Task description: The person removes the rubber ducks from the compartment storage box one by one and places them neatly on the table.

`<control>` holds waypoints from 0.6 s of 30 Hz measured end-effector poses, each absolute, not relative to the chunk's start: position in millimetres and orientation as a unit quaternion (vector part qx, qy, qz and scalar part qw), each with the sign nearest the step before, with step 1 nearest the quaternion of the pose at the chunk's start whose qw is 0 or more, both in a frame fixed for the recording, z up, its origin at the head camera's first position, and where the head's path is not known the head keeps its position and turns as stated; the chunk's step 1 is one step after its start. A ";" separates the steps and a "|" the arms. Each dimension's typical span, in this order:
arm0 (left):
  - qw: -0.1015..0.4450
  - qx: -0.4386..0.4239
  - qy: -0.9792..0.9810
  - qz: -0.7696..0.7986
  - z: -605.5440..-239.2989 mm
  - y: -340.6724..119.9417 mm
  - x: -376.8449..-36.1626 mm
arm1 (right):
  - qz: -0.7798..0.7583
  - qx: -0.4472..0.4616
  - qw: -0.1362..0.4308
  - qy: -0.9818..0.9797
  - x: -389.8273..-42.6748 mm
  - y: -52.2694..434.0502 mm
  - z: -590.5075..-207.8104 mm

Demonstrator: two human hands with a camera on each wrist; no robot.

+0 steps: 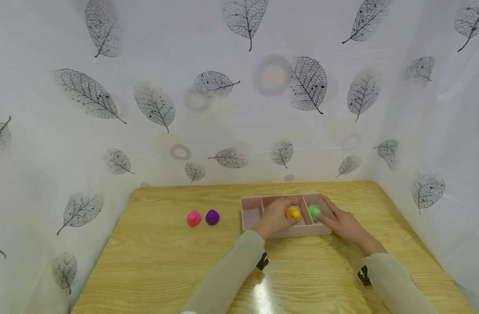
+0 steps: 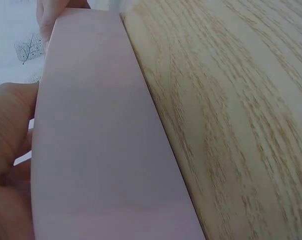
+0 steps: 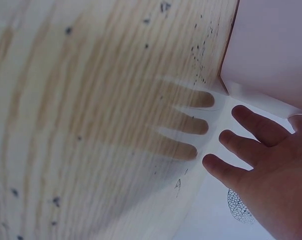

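Your left hand (image 1: 274, 218) pinches the yellow ball (image 1: 293, 213) over the middle compartment of the pink divided tray (image 1: 250, 216), whose long axis runs left to right across the tabletop (image 1: 165, 261). Your right hand (image 1: 343, 223) rests with straight fingers against the tray's right end, beside the green ball (image 1: 314, 213). The pink ball (image 1: 193, 218) and purple ball (image 1: 212, 216) lie well left. Whether the yellow ball touches the tray floor is hidden.

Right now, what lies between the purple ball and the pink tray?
Nothing: in the head view only bare wooden table separates the purple ball from the pink tray.
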State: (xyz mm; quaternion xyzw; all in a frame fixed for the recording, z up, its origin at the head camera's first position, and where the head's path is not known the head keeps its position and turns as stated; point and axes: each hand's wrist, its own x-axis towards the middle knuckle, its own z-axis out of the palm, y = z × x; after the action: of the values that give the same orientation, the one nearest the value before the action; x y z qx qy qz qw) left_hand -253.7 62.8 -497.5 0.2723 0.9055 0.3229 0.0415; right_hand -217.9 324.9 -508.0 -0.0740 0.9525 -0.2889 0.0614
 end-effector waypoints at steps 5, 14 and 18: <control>0.060 0.260 0.910 0.319 -497.6 65.3 -256.5 | -0.287 -0.071 0.062 0.953 -218.2 324.6 -508.8; 0.090 0.240 0.926 0.278 -492.5 71.8 -259.5 | -0.287 -0.072 0.061 0.953 -219.0 325.8 -510.0; 0.090 0.223 0.935 0.262 -491.8 76.3 -258.6 | -0.289 -0.073 0.062 0.952 -217.9 325.5 -509.3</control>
State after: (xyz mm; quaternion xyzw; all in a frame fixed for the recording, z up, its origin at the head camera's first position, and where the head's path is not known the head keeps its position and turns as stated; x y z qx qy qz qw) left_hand -258.6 76.3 -491.8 0.2230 0.9347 0.2617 0.0897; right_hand -217.9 325.5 -509.3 -0.0728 0.9524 -0.2894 0.0620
